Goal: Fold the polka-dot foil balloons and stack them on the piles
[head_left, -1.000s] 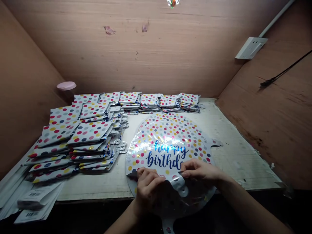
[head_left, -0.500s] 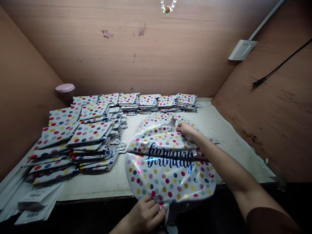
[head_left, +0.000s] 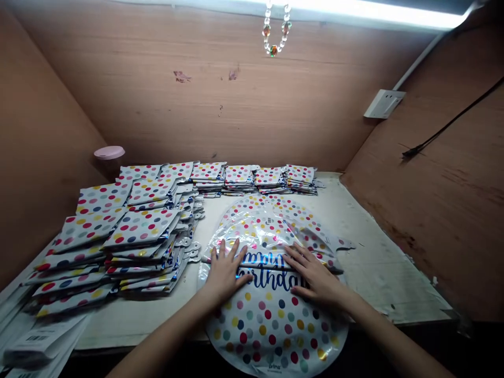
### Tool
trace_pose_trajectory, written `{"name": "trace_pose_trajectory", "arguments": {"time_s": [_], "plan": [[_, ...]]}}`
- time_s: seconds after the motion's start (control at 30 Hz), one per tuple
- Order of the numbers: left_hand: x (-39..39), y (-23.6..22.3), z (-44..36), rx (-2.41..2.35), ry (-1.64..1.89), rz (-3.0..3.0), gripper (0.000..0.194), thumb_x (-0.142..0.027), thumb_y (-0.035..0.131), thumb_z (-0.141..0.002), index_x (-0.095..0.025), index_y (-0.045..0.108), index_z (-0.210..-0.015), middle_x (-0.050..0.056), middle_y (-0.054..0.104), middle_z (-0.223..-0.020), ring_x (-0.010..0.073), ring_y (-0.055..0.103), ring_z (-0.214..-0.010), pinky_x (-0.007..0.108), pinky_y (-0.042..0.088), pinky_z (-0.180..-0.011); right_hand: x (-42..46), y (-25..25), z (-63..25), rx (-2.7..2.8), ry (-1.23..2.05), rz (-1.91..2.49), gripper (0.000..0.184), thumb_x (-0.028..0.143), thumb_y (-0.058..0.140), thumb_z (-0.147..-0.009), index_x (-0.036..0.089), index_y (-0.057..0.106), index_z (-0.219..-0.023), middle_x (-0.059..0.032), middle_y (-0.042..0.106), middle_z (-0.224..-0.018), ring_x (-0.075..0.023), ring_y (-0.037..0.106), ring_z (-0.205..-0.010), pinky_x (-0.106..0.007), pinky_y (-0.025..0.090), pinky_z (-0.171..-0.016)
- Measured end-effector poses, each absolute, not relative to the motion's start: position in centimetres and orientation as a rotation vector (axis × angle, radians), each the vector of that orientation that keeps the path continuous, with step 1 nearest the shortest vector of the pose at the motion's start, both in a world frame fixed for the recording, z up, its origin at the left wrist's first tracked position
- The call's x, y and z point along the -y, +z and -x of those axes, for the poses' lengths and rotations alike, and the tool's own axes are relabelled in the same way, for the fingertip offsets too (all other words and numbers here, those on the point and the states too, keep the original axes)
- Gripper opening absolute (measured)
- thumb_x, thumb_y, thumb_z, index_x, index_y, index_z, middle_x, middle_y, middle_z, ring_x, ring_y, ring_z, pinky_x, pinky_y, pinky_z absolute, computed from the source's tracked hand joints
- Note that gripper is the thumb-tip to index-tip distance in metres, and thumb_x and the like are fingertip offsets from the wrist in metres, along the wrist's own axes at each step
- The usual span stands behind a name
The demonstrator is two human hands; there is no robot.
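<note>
A round, flat foil balloon [head_left: 271,325] with coloured dots and blue "birthday" lettering lies before me, its near part hanging past the table edge. My left hand [head_left: 225,270] rests on its left side, fingers spread over the foil beside the lettering. On the right, my right hand [head_left: 315,275] lies flat across the end of the lettering, fingers apart. A crease runs across the balloon between both hands. Under its far half, more dotted foil shows at the back. Neither hand grips anything.
Stacks of folded dotted balloons [head_left: 142,228] fill the table's left side, and a row of folded balloons [head_left: 238,174] lines the back. White labels [head_left: 43,338] with barcodes lie front left. A beaded string [head_left: 273,50] hangs above; a black cable [head_left: 417,149] hangs right.
My right hand let go of the balloon's far part and came down onto its middle. My left hand left the near edge and moved up onto the foil. The view tilted upward.
</note>
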State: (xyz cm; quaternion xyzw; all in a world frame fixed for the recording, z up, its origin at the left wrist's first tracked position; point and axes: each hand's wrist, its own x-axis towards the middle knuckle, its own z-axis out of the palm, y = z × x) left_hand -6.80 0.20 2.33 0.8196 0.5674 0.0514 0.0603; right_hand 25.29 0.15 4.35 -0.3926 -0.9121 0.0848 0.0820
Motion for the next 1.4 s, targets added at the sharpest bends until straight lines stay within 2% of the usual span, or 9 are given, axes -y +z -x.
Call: {"name": "trace_pose_trajectory", "arguments": {"time_s": [0.1, 0.23, 0.47, 0.6, 0.8, 0.97, 1.13, 1.27, 1.4], "plan": [[-0.8, 1.9, 9.2, -1.633, 0.242, -2.596, 0.06, -0.052, 0.05, -0.089, -0.024, 0.041, -0.141, 0.008, 0.038, -0.147, 0.0388, 0.032, -0.135, 0.059, 0.03, -0.106, 2.2, 2.0, -29.9, 2.604, 0.124, 1.316, 0.063, 0.041, 0.047, -0.091, 0.025, 0.026, -0.148, -0.0069, 0.033, -0.151, -0.0281, 0.028, -0.139, -0.047, 0.034, -0.108], [-1.7, 1.3, 11.3, -1.314, 0.427, -2.799, 0.034, -0.03, 0.044, -0.095, -0.021, 0.057, -0.125, 0.007, 0.056, -0.133, 0.0283, 0.048, -0.126, 0.05, 0.039, -0.105, 3.1, 1.2, -31.4, 2.391, -0.033, 1.422, 0.055, 0.034, 0.052, -0.09, 0.019, 0.039, -0.142, -0.012, 0.046, -0.142, -0.0272, 0.045, -0.127, -0.043, 0.044, -0.101], [-1.2, 1.6, 12.4, -1.307, 0.7, -2.667, 0.033, -0.009, 0.041, -0.087, -0.017, 0.065, -0.109, 0.011, 0.067, -0.112, 0.0232, 0.064, -0.103, 0.04, 0.054, -0.088, 3.6, -0.3, -29.8, 2.335, -0.094, 1.235, 0.034, 0.005, 0.042, -0.087, 0.016, 0.061, -0.114, -0.0127, 0.058, -0.13, -0.0265, 0.049, -0.125, -0.046, 0.047, -0.098], [-3.3, 3.1, 13.7, -1.348, 0.648, -2.236, 0.037, -0.008, 0.045, -0.074, -0.02, 0.066, -0.101, 0.006, 0.066, -0.115, 0.0231, 0.06, -0.111, 0.041, 0.048, -0.097, 1.6, 1.1, -31.7, 2.162, 0.432, 1.238, 0.02, 0.014, 0.048, -0.085, 0.019, 0.063, -0.098, -0.0125, 0.058, -0.128, -0.025, 0.052, -0.122, -0.045, 0.045, -0.101], [-6.6, 5.3, 14.7, -1.376, 0.509, -1.923, 0.026, -0.023, 0.049, -0.073, -0.019, 0.064, -0.094, 0.002, 0.07, -0.102, 0.0216, 0.064, -0.099, 0.031, 0.049, -0.09, -1.6, 3.7, -33.9, 1.932, 1.092, 1.277, 0.013, 0.031, 0.06, -0.079, 0.02, 0.062, -0.087, -0.0113, 0.06, -0.125, -0.0284, 0.053, -0.12, -0.045, 0.044, -0.099], [-9.4, 5.2, 12.8, -1.779, 0.404, -1.915, 0.024, -0.029, 0.037, -0.087, -0.022, 0.056, -0.101, 0.003, 0.069, -0.094, 0.0214, 0.064, -0.091, 0.028, 0.048, -0.078, -6.0, 3.3, -33.4, 1.847, 0.801, 1.677, 0.022, 0.038, 0.039, -0.087, 0.022, 0.053, -0.084, -0.0054, 0.067, -0.086, -0.0212, 0.063, -0.081, -0.033, 0.051, -0.074], [-13.4, 5.1, 9.7, -2.144, 0.295, -1.818, 0.03, -0.03, 0.034, -0.092, -0.019, 0.053, -0.112, 0.013, 0.068, -0.088, 0.0298, 0.065, -0.087, 0.036, 0.047, -0.074, -12.5, 2.3, -31.3, 1.779, 0.577, 2.024, 0.024, 0.033, 0.035, -0.093, 0.019, 0.055, -0.095, -0.0088, 0.065, -0.089, -0.023, 0.061, -0.086, -0.034, 0.046, -0.076], [-12.5, 6.3, 5.9, -2.248, 0.35, -1.937, 0.044, -0.033, 0.036, -0.093, -0.012, 0.042, -0.131, 0.023, 0.054, -0.125, 0.0373, 0.052, -0.116, 0.051, 0.04, -0.092, -15.9, 2.5, -30.5, 1.817, 0.602, 2.231, 0.025, 0.033, 0.049, -0.094, 0.015, 0.059, -0.108, -0.0101, 0.062, -0.107, -0.0214, 0.06, -0.096, -0.038, 0.049, -0.083], [-9.5, 6.0, -0.9, -1.692, 0.298, -2.535, 0.062, -0.041, 0.053, -0.084, -0.021, 0.037, -0.141, 0.013, 0.033, -0.149, 0.0363, 0.023, -0.138, 0.053, 0.018, -0.112, -17.7, 3.9, -30.5, 1.869, 0.677, 2.313, 0.032, 0.035, 0.056, -0.091, 0.018, 0.055, -0.119, -0.007, 0.057, -0.12, -0.0192, 0.059, -0.1, -0.041, 0.052, -0.085]]}}
